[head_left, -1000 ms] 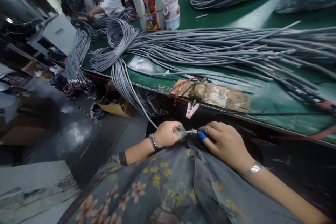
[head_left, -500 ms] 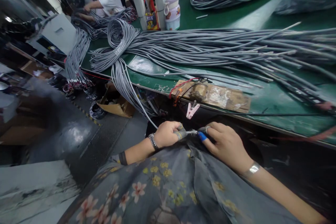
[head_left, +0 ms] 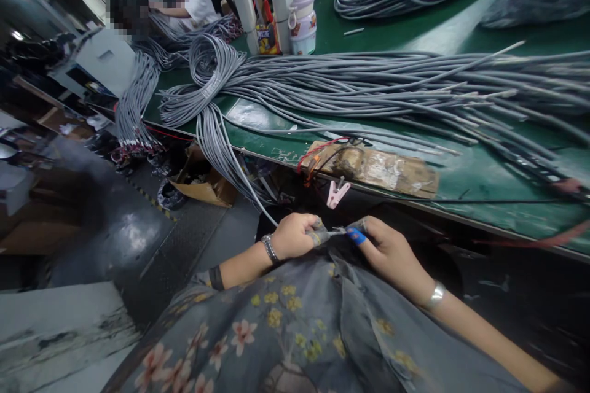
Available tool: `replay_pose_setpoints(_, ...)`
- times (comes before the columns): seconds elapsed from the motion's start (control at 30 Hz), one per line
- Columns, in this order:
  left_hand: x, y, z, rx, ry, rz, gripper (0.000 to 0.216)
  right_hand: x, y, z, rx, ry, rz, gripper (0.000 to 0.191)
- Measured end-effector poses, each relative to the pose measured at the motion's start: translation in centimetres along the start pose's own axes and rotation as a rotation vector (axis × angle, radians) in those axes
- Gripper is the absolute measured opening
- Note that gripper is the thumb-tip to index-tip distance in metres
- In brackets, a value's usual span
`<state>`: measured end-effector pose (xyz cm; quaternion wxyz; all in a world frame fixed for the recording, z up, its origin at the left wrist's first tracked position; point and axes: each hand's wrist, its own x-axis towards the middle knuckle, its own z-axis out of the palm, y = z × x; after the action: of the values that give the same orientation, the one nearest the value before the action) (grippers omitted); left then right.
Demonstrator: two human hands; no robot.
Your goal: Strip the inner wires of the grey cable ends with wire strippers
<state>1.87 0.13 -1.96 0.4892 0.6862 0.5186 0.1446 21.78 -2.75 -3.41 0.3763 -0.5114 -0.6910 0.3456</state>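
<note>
My left hand (head_left: pixel 297 235) is closed around a grey cable (head_left: pixel 266 212) that runs down to it from the bundle on the bench. Past its covered fingertips pokes the cable's stripped, pale end (head_left: pixel 337 231). My right hand (head_left: pixel 385 252), with blue tape on the thumb and a grey cover on the index finger, pinches the tip of that stripped end. Both hands are close together above my lap, in front of the bench edge. The fine strands between the fingertips are too small to make out singly.
Grey cable bundles (head_left: pixel 322 83) lie along the green bench (head_left: pixel 387 34). At its front edge are a wooden board (head_left: pixel 401 175) and a pink clip (head_left: pixel 338 194). A bottle (head_left: pixel 302 21) stands behind. An opened carton (head_left: pixel 207 181) is on the floor. Another person (head_left: pixel 200 3) sits at the far left.
My right hand has shifted slightly left and its grip on the stripped end has changed a little, the thumb turning. My left hand stays in place. The far person's head and arms moved.
</note>
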Motion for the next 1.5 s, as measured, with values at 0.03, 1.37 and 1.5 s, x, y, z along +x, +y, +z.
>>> replay_pose_setpoints(0.03,0.0,0.0,0.0,0.003,-0.001,-0.002,0.017,-0.1,0.1,0.2,0.093,0.001,0.072,0.039)
replay_pose_setpoints(1.37,0.0,1.1,-0.5,-0.441,-0.250,0.114,0.051,0.9,0.5,2.7,0.764,-0.064,0.636,0.034)
replay_pose_setpoints(1.5,0.4,0.6,-0.5,-0.501,-0.174,0.059,0.055,0.9,1.6,2.0,0.687,0.090,0.601,0.040)
